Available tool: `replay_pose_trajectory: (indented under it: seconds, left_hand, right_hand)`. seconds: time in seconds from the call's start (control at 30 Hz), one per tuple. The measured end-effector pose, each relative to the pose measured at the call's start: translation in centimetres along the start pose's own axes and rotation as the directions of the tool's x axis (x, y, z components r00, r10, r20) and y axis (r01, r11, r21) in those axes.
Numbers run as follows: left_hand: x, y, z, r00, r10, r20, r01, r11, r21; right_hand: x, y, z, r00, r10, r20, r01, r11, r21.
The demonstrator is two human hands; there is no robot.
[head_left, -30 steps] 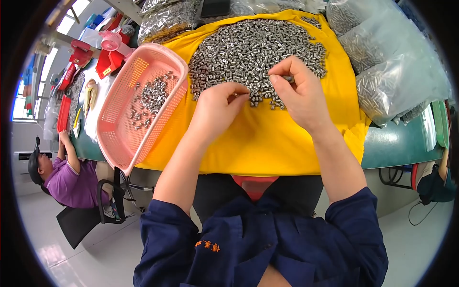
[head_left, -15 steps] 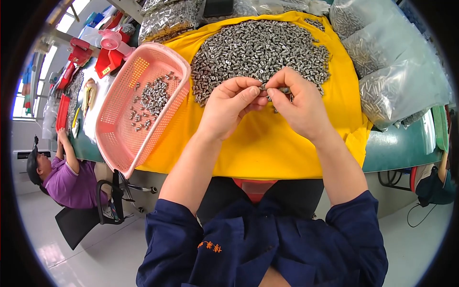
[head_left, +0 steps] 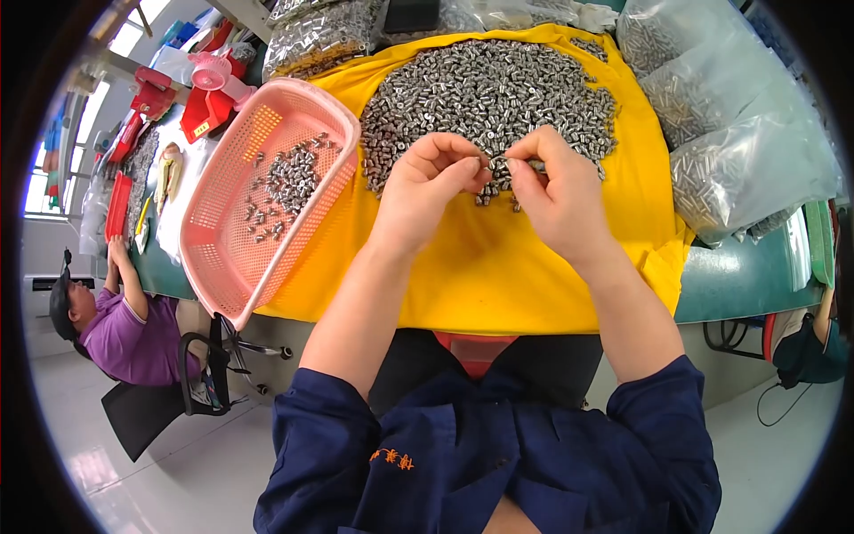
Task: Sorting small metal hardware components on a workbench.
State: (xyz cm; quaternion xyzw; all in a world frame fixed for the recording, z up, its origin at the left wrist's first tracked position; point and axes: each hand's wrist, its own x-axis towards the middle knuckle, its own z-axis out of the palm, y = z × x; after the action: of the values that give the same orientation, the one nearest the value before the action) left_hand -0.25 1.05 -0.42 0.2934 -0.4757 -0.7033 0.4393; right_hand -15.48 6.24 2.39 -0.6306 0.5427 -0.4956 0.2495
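**Figure: A Fine Pinch above the Yellow Cloth (head_left: 498, 289)**

We take the yellow cloth as our landmark. On its far half lies the pile of small metal pieces (head_left: 480, 89) – short, silvery and cylindrical – in one broad, crowded layer. Above the middle of the cloth, at the near edge of this pile, we see two bare hands nearly meeting. The left hand (head_left: 422, 187) has thumb and forefinger drawn close together, with its other fingers curled. The right hand (head_left: 560, 191) makes a similar narrow pinch from the opposite side. Between the two sets of fingertips we make out a tiny metal piece (head_left: 497, 164); it is too small for us to tell which hand grips it, or whether either pinch is fully closed.

Along the left side of the cloth, and partly over it, stands a pink perforated basket (head_left: 233, 200), in which we find a loose cluster of similar pieces (head_left: 295, 178). Beyond the far edge of the cloth we note a clear bag (head_left: 322, 37) of metal parts and a dark, flat rectangular object (head_left: 412, 15). To the right of the cloth sit bulging plastic bags (head_left: 712, 173) of metal parts – all upon the green table (head_left: 738, 289). Well to the left of the cloth, we observe a seated person (head_left: 138, 343) in purple.
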Motion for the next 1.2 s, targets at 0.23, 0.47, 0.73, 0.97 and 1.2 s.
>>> replay_pose_trajectory:
  seconds: [0.23,0.47,0.73,0.97,1.2]
  left_hand:
    - [0.0,0.3,-0.4,0.994,-0.100,0.040,0.092,0.983,0.158]
    - [-0.2,0.7,0.0,0.985,-0.151,0.084,0.154,0.987,-0.035]
    - [0.0,-0.2,-1.1,0.981,-0.174,0.086,0.188,0.962,-0.198]
    - [-0.3,-0.1,-0.6,0.975,-0.177,0.135,0.208,0.940,-0.270]
    - [-0.2,-0.1,-0.3,0.984,-0.143,0.106,0.160,0.970,-0.181]
  right_hand:
    - [0.1,0.4,0.0,0.999,-0.048,-0.017,0.048,0.998,0.032]
    - [0.1,0.3,-0.1,0.999,-0.021,0.044,0.019,0.998,0.053]
    - [0.1,0.1,-0.1,0.998,-0.015,0.054,0.012,0.998,0.056]
    - [0.1,0.2,-0.1,0.998,0.005,0.068,-0.011,0.995,0.095]
    - [0.1,0.2,-0.1,0.988,-0.130,0.084,0.138,0.986,-0.095]
